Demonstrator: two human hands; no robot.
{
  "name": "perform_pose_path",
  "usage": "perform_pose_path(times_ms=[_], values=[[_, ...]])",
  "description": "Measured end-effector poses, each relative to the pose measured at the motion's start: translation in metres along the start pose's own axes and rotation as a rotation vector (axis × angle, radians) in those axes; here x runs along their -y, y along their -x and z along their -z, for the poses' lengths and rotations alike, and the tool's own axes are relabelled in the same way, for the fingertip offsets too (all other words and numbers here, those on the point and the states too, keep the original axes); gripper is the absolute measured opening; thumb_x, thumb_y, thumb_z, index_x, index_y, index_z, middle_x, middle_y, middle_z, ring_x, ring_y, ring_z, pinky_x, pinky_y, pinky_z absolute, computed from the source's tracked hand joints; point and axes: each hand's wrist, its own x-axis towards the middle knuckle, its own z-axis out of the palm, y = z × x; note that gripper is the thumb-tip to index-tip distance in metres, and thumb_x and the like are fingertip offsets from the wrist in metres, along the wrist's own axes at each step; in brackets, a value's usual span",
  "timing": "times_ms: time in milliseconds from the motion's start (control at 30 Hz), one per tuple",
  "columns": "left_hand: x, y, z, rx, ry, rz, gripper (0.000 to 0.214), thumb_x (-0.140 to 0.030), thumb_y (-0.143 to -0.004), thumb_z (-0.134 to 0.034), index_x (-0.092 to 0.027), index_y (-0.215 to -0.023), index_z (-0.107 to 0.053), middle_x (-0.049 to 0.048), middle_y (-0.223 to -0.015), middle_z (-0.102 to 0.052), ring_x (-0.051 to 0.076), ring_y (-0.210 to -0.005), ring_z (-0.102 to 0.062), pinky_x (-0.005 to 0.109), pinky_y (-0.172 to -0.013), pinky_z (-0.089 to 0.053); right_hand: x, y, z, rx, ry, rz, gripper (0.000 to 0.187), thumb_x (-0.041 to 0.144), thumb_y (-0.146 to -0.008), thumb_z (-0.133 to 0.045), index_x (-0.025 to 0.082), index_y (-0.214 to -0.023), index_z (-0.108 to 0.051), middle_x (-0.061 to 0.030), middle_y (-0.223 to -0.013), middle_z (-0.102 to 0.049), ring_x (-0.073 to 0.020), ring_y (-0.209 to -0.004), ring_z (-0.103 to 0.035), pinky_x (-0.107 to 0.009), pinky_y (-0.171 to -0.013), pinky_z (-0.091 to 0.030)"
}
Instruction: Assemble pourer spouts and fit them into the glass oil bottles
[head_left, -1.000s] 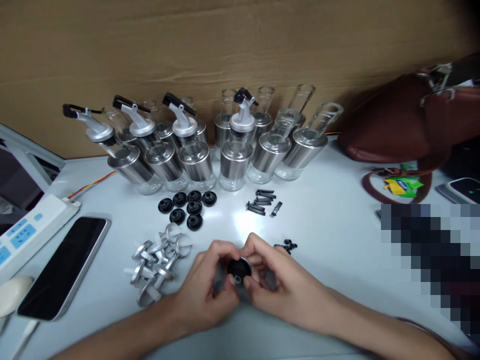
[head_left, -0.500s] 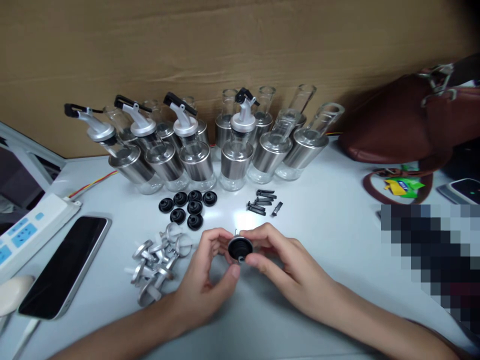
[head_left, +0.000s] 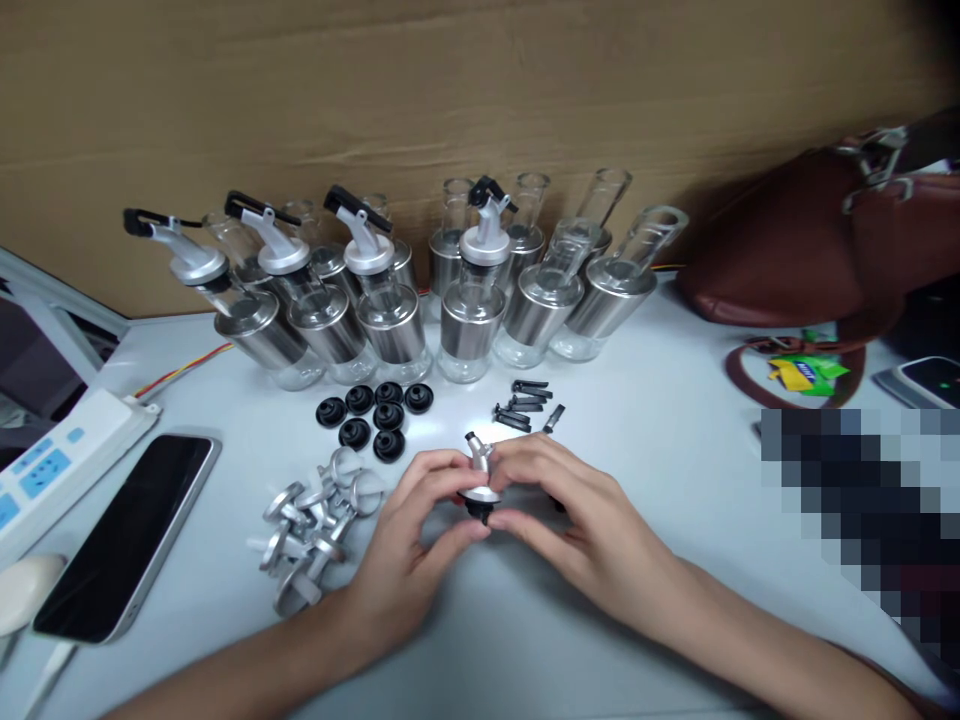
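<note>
Between both hands is a silver pourer spout (head_left: 480,493) with a black rubber stopper at its underside, its nozzle pointing up. My left hand (head_left: 420,530) pinches it from the left, thumb at the stopper's bottom and fingers by the silver rim. From the other side my right hand (head_left: 577,520) grips it, fingers on the silver top and thumb under the stopper. Left of my hands lies a heap of silver spout bodies (head_left: 319,525). Several black rubber stoppers (head_left: 388,416) sit beyond them, and small black flip levers (head_left: 517,408) lie farther right.
Steel-sleeved glass bottles (head_left: 472,325) stand along the cardboard wall (head_left: 480,90), several topped with pourers. A phone (head_left: 127,540) and a power strip (head_left: 67,470) lie at left. At right are a brown bag (head_left: 795,235) and a green-yellow wrapper (head_left: 808,374).
The pourer has tipped upright, so its silver nozzle shows on top where the black stopper faced me before. My right fingers have shifted over its top; my left thumb has moved under it.
</note>
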Motion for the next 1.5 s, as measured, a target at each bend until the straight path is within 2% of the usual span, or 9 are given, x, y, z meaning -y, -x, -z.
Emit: perform_pose_path(times_ms=[300, 400, 500, 600, 900, 1000, 1100, 1333, 1500], values=[[-0.006, 0.001, -0.002, -0.024, -0.026, 0.054, 0.027, -0.012, -0.086, -0.063, -0.03, -0.105, -0.065, 0.0026, -0.109, -0.052, 0.016, -0.103, -0.054, 0.024, -0.085, -0.049, 0.006, 0.002, 0.001, 0.033, 0.033, 0.058, 0.012, 0.014, -0.09, -0.056, 0.019, -0.1, -0.06, -0.0087, -0.106, -0.071, -0.0206, -0.102, -0.064, -0.035, -0.089, -0.048], [-0.006, 0.002, -0.002, 0.014, -0.033, 0.043, 0.034, -0.009, -0.085, -0.061, -0.031, -0.112, -0.063, 0.0032, -0.11, -0.053, 0.014, -0.093, -0.056, 0.022, -0.078, -0.05, 0.001, -0.001, 0.01, -0.031, 0.226, 0.05, 0.014, 0.013, -0.091, -0.049, 0.019, -0.095, -0.061, -0.0076, -0.097, -0.072, -0.0214, -0.092, -0.065, -0.037, -0.083, -0.045], [-0.006, 0.002, -0.002, 0.023, -0.071, 0.044, 0.034, -0.009, -0.083, -0.061, -0.027, -0.111, -0.063, 0.0048, -0.106, -0.055, 0.015, -0.086, -0.056, 0.024, -0.076, -0.049, -0.013, -0.006, 0.022, -0.12, 0.592, -0.004, 0.019, 0.011, -0.09, -0.045, 0.017, -0.09, -0.062, -0.008, -0.087, -0.071, -0.0237, -0.083, -0.062, -0.036, -0.072, -0.04], [-0.007, 0.001, -0.002, 0.015, -0.085, 0.033, 0.035, -0.007, -0.079, -0.06, -0.025, -0.109, -0.062, 0.0048, -0.102, -0.055, 0.016, -0.087, -0.055, 0.026, -0.076, -0.048, -0.027, -0.007, 0.03, -0.111, 0.863, -0.112, 0.02, 0.008, -0.086, -0.047, 0.017, -0.088, -0.064, -0.0081, -0.087, -0.071, -0.0253, -0.083, -0.06, -0.035, -0.068, -0.036], [-0.009, 0.0, -0.002, 0.021, -0.097, 0.01, 0.03, -0.005, -0.076, -0.058, -0.024, -0.099, -0.062, 0.0037, -0.097, -0.056, 0.017, -0.09, -0.055, 0.025, -0.079, -0.046, -0.035, -0.006, 0.032, 0.03, 0.946, -0.223, 0.019, 0.011, -0.086, -0.053, 0.019, -0.077, -0.068, -0.0091, -0.09, -0.069, -0.0274, -0.084, -0.058, -0.036, -0.065, -0.036], [-0.006, 0.003, -0.003, -0.009, -0.063, 0.016, 0.037, -0.006, -0.076, -0.06, -0.025, -0.108, -0.059, 0.0042, -0.101, -0.059, 0.017, -0.092, -0.058, 0.026, -0.082, -0.047, -0.031, -0.008, 0.032, 0.002, 0.83, -0.224, 0.02, 0.011, -0.089, -0.048, 0.017, -0.079, -0.064, -0.0102, -0.084, -0.068, -0.0275, -0.08, -0.059, -0.036, -0.065, -0.039], [-0.004, 0.005, -0.003, -0.025, -0.049, 0.041, 0.047, -0.006, -0.077, -0.064, -0.026, -0.119, -0.055, 0.0045, -0.105, -0.061, 0.017, -0.094, -0.059, 0.027, -0.085, -0.048, -0.019, -0.01, 0.029, -0.082, 0.468, -0.245, 0.017, 0.015, -0.093, -0.043, 0.017, -0.092, -0.059, -0.0075, -0.082, -0.066, -0.0214, -0.073, -0.06, -0.032, -0.065, -0.042], [-0.009, -0.002, 0.001, 0.079, -0.138, 0.022, 0.024, -0.011, -0.087, -0.061, -0.026, -0.104, -0.069, 0.006, -0.114, -0.056, 0.017, -0.097, -0.061, 0.027, -0.084, -0.052, 0.001, -0.011, 0.018, -0.038, -0.322, -0.446, 0.019, 0.032, -0.092, -0.048, 0.019, -0.088, -0.061, 0.0025, -0.06, -0.054, -0.0124, -0.053, -0.048, -0.024, -0.051, -0.036], [-0.007, -0.001, 0.001, 0.183, -0.147, -0.021, 0.025, -0.011, -0.088, -0.061, -0.027, -0.107, -0.067, 0.0048, -0.109, -0.061, 0.018, -0.101, -0.062, 0.027, -0.088, -0.051, -0.003, -0.013, 0.017, -0.07, -0.597, -0.529, 0.019, 0.038, -0.089, -0.054, 0.019, -0.088, -0.055, 0.0053, -0.06, -0.049, -0.0102, -0.054, -0.041, -0.023, -0.052, -0.032]])
